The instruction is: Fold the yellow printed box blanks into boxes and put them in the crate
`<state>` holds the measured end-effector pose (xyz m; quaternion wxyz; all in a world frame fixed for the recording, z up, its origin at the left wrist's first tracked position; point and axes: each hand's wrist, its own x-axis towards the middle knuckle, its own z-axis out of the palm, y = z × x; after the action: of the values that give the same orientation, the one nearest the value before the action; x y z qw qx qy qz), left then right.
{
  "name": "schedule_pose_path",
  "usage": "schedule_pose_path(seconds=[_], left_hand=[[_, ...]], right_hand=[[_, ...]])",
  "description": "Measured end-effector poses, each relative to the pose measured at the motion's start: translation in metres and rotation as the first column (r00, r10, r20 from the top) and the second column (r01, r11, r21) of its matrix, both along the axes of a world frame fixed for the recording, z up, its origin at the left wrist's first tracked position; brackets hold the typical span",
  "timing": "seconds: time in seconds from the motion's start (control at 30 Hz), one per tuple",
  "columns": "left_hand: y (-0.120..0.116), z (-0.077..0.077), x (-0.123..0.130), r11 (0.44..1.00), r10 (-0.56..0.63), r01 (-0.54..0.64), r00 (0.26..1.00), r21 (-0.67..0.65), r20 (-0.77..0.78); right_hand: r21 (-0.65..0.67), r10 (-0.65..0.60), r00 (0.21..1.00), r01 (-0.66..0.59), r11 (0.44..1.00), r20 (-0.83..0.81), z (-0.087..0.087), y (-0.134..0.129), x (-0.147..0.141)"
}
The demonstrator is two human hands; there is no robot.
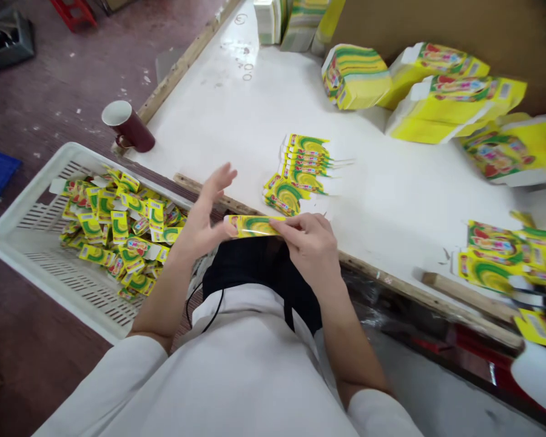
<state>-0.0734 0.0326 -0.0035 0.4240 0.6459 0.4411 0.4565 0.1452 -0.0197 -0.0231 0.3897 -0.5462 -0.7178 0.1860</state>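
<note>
A slim yellow and green printed carton (256, 226) lies level in front of my waist, by the table's near edge. My right hand (310, 243) pinches its right end between thumb and fingers. At the carton's left end, my left hand (205, 218) has its fingers spread and raised, with the thumb close to the end; whether the thumb touches it I cannot tell. Just beyond, on the white table (236, 133), lies a fanned row of similar flat cartons (306, 161), with another carton (286, 195) at its near side.
At my left stands a white plastic basket (31, 243) holding many small cartons (118, 224). A maroon mug (134, 130) sits at the table's left corner. Stacks of yellow cartons (459, 106) line the back, and more cartons (495, 255) lie at the right. Wooden strips (391, 279) edge the table.
</note>
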Motion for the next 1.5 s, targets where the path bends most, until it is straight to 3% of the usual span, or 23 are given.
schedule_pose_path(seconds=[0.03,0.13,0.2,0.27,0.3,0.37,0.47,0.5,0.57,0.63,0.7,0.8,0.9,1.0,1.13,1.37,1.5], left_hand=[[-0.001,0.006,-0.003,0.996,-0.078,0.082,0.984,0.019,-0.16],[-0.01,0.012,0.004,0.954,-0.289,0.292,0.82,-0.074,-0.494],[-0.017,0.008,0.013,0.959,-0.264,0.274,0.781,-0.069,-0.566],[-0.023,0.001,0.023,0.978,-0.159,0.207,0.794,0.014,-0.587],[-0.025,-0.003,0.027,0.978,-0.132,0.202,0.797,0.055,-0.59],[-0.031,-0.01,0.033,0.96,-0.152,0.259,0.797,0.104,-0.584],[-0.037,-0.016,0.036,0.925,-0.2,0.341,0.813,0.169,-0.547],[-0.038,-0.016,0.036,0.919,-0.191,0.341,0.822,0.196,-0.536],[-0.039,-0.017,0.034,0.917,-0.158,0.323,0.831,0.233,-0.533],[-0.038,-0.019,0.032,0.925,-0.148,0.308,0.83,0.222,-0.537],[-0.035,-0.023,0.031,0.937,-0.187,0.31,0.838,0.164,-0.513],[-0.031,-0.031,0.032,0.944,-0.242,0.31,0.88,0.109,-0.408],[-0.028,-0.033,0.034,0.966,-0.179,0.233,0.914,0.112,-0.365],[-0.026,-0.025,0.031,0.982,-0.099,0.166,0.859,0.09,-0.502],[-0.024,-0.014,0.02,0.987,-0.038,0.129,0.757,0.093,-0.652],[-0.022,-0.011,0.014,0.975,-0.077,0.193,0.764,0.112,-0.64],[-0.025,-0.01,0.019,0.971,-0.013,0.17,0.735,0.166,-0.678]], right_hand=[[0.031,0.031,0.998,-0.032,0.999,0.046,0.002,-0.001,0.001],[0.138,0.04,0.997,-0.049,0.989,0.067,0.006,-0.004,-0.001],[0.173,-0.063,0.997,0.068,0.983,-0.033,0.003,-0.006,-0.002],[0.089,-0.135,0.965,0.158,0.983,-0.226,-0.003,-0.008,-0.005],[-0.004,-0.124,0.933,0.13,0.991,-0.338,-0.007,-0.008,-0.008],[-0.205,-0.046,0.833,-0.082,0.975,-0.552,-0.015,-0.008,-0.013],[-0.342,0.006,0.663,-0.393,0.853,-0.748,-0.026,-0.004,-0.02],[-0.351,-0.007,0.631,-0.423,0.836,-0.776,-0.028,-0.003,-0.021],[-0.349,-0.046,0.611,-0.386,0.854,-0.79,-0.03,-0.001,-0.022],[-0.314,-0.047,0.632,-0.318,0.895,-0.773,-0.029,-0.001,-0.022],[-0.236,0.039,0.709,-0.286,0.929,-0.704,-0.024,-0.004,-0.022],[-0.119,0.234,0.863,-0.317,0.941,-0.448,-0.017,-0.008,-0.02],[-0.061,0.235,0.934,-0.26,0.964,-0.267,-0.015,-0.009,-0.015],[-0.048,0.121,0.952,-0.14,0.989,-0.281,-0.019,-0.006,-0.007],[-0.098,0.23,0.942,-0.26,0.961,-0.245,-0.021,-0.001,-0.001],[-0.16,0.298,0.942,-0.321,0.933,-0.152,-0.008,0.003,0.01],[-0.136,0.215,0.963,-0.238,0.962,-0.165,-0.008,0.001,-0.005]])
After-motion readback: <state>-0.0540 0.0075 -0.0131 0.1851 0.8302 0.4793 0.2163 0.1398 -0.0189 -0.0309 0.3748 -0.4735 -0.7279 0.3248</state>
